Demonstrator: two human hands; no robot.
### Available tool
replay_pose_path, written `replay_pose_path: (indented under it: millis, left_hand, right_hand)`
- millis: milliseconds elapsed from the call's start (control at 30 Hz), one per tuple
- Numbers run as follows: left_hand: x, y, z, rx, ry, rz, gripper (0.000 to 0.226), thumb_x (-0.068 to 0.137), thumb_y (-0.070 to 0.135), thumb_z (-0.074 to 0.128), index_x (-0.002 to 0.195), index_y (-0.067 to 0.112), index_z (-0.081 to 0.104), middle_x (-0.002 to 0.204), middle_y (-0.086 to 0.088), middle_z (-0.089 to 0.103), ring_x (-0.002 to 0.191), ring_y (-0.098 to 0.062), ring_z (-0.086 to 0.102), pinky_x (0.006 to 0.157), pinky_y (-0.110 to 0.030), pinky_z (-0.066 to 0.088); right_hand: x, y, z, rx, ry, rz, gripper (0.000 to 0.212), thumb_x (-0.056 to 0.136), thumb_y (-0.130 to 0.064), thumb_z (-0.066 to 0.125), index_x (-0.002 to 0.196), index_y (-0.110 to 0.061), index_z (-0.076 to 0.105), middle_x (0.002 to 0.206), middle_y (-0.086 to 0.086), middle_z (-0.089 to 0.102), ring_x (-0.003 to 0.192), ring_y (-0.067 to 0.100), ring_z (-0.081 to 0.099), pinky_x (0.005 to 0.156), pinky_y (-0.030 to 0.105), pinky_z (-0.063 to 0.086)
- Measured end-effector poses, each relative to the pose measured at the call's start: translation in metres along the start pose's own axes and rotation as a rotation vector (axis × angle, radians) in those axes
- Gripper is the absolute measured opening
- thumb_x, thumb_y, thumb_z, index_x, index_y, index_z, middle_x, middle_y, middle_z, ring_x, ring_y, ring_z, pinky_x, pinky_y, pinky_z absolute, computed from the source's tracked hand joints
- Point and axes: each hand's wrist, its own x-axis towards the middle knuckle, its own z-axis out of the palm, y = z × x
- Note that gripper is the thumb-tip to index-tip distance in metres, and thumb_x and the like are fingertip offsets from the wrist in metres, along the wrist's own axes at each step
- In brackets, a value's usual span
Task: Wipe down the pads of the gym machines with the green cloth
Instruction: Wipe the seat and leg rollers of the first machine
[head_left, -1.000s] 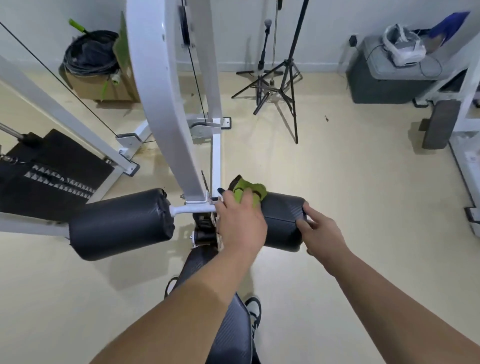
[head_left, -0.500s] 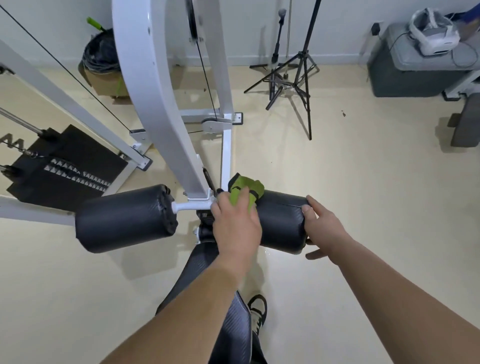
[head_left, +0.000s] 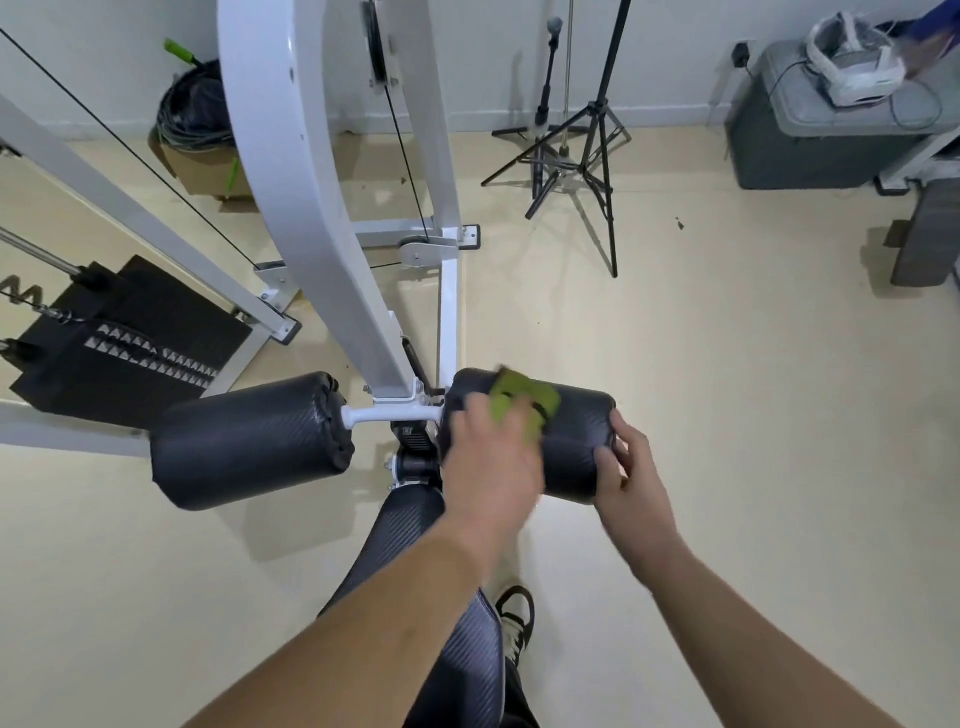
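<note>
Green crumpled cloth (head_left: 524, 402) sits atop the black cylindrical roller pad (head_left: 576, 441) under the blurred left hand (head_left: 488, 462), grip unreadable, while the right hand (head_left: 631, 486) clasps that pad's outer end with curled fingers.

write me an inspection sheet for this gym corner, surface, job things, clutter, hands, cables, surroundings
surface: beige floor, no spills seen
job's things: green cloth on top of the right roller pad; left roller pad has no hand on it
clutter: cardboard box holding coiled cords; grey bin with a white headset on its lid
hands: left hand presses the cloth on the pad, motion-blurred; right hand grips the pad's outer end
cables: black machine cable runs down to a pulley
surroundings: tripod stands near the wall; black studded plate at left
</note>
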Motion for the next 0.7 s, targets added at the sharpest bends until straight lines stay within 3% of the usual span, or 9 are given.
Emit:
replay_pose_path:
  millis: [67,133,200,267,333,433,500,633,700]
  left_hand:
    - [-0.014,0.014,0.007,0.008,-0.138,0.377,0.042,0.093,0.031,0.055,0.135,0.029,0.053,0.112,-0.011,0.047,0.091,-0.034,0.049,0.056,-0.041,0.051]
    - [-0.001,0.010,0.009,0.090,-0.162,0.563,0.044,0.090,0.031,0.058,0.133,0.030,0.058,0.108,-0.011,0.051,0.087,-0.033,0.051,0.053,-0.035,0.043]
    - [0.024,0.002,0.002,0.160,-0.105,0.398,0.039,0.091,0.029,0.057,0.130,0.031,0.058,0.107,-0.010,0.049,0.091,-0.034,0.049,0.057,-0.037,0.042]
    - [0.045,-0.016,-0.004,0.158,-0.042,0.070,0.033,0.096,0.028,0.052,0.128,0.028,0.056,0.109,-0.010,0.045,0.100,-0.034,0.047,0.062,-0.040,0.046]
    - [0.053,-0.027,-0.008,0.092,-0.028,-0.164,0.033,0.100,0.031,0.047,0.132,0.027,0.055,0.116,-0.012,0.043,0.108,-0.034,0.046,0.069,-0.041,0.046]
    - [0.030,-0.008,-0.004,0.087,-0.030,-0.072,0.038,0.097,0.031,0.050,0.135,0.029,0.053,0.119,-0.010,0.042,0.106,-0.032,0.046,0.068,-0.040,0.049]
    - [0.004,0.004,0.001,0.046,-0.093,0.139,0.044,0.095,0.032,0.054,0.139,0.031,0.050,0.118,-0.009,0.043,0.101,-0.032,0.047,0.067,-0.043,0.055]
    - [0.019,-0.031,-0.004,0.194,-0.196,0.511,0.049,0.092,0.035,0.059,0.140,0.036,0.047,0.116,-0.008,0.047,0.097,-0.031,0.048,0.061,-0.042,0.056]
    - [0.047,-0.043,-0.010,0.224,-0.136,0.301,0.040,0.095,0.031,0.053,0.135,0.032,0.051,0.113,-0.009,0.046,0.099,-0.033,0.047,0.065,-0.043,0.053]
  right_hand:
    - [-0.019,0.023,0.008,-0.021,0.027,-0.019,0.039,0.103,-0.015,0.053,0.118,-0.051,0.048,0.117,-0.030,0.066,0.112,0.014,0.067,0.097,0.041,0.053]
    - [-0.034,0.031,0.013,0.026,0.032,0.046,0.035,0.103,-0.016,0.054,0.108,-0.051,0.049,0.115,-0.022,0.070,0.093,0.013,0.069,0.089,0.047,0.054]
    - [-0.037,0.022,0.011,0.077,0.036,0.099,0.025,0.103,-0.026,0.054,0.110,-0.049,0.053,0.112,-0.012,0.071,0.080,0.007,0.064,0.085,0.041,0.054]
    - [-0.026,0.005,0.000,0.079,0.040,0.125,0.004,0.101,-0.036,0.055,0.102,-0.032,0.057,0.094,-0.010,0.067,0.072,0.012,0.056,0.071,0.033,0.048]
    - [-0.009,-0.011,-0.012,0.009,0.039,0.126,0.027,0.100,-0.044,0.053,0.093,-0.018,0.051,0.084,-0.005,0.057,0.070,0.016,0.048,0.063,0.032,0.041]
    - [0.012,-0.024,-0.015,0.021,-0.022,0.164,0.028,0.102,-0.048,0.049,0.129,-0.041,0.051,0.110,-0.015,0.057,0.092,0.018,0.057,0.082,0.041,0.058]
    - [0.016,-0.021,-0.012,0.077,-0.089,0.166,0.051,0.106,-0.042,0.043,0.152,-0.058,0.028,0.137,-0.021,0.050,0.112,0.018,0.057,0.097,0.050,0.058]
    - [0.009,-0.013,-0.005,0.061,-0.135,0.098,0.051,0.109,-0.037,0.038,0.149,-0.066,0.025,0.149,-0.027,0.044,0.138,0.016,0.047,0.114,0.051,0.045]
    - [0.009,-0.010,-0.006,0.057,-0.131,0.097,0.050,0.109,-0.037,0.038,0.148,-0.065,0.025,0.153,-0.027,0.040,0.141,0.016,0.043,0.115,0.052,0.042]
